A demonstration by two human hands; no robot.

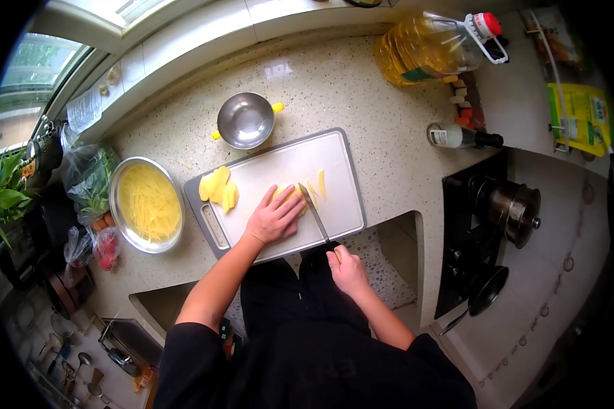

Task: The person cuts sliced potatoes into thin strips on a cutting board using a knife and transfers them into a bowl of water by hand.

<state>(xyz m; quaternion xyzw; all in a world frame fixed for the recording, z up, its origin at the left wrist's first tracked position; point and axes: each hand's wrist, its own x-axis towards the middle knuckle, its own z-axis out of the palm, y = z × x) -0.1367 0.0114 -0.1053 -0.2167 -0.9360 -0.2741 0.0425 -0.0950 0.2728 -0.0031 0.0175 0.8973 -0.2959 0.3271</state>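
A white cutting board (273, 163) with a grey rim lies at an angle on the counter. My left hand (277, 217) rests on it with fingers bent over yellow potato slices, pressing them down. In my right hand (348, 271) is the handle of a kitchen knife (315, 217), its blade against the slices beside my left fingertips. A few cut potato strips (321, 184) lie right of the blade. Overlapping potato slices (218, 188) sit at the board's left end. Left of the board, a steel bowl (118, 211) holds shredded potato (153, 204) in what looks like water.
An empty steel bowl with yellow handles (245, 120) stands behind the board. A large oil jug (423, 51) and a dark-capped bottle (457, 135) are at the back right. The stove holds a pot (515, 211) and a pan (488, 290). Bagged greens (95, 177) lie far left.
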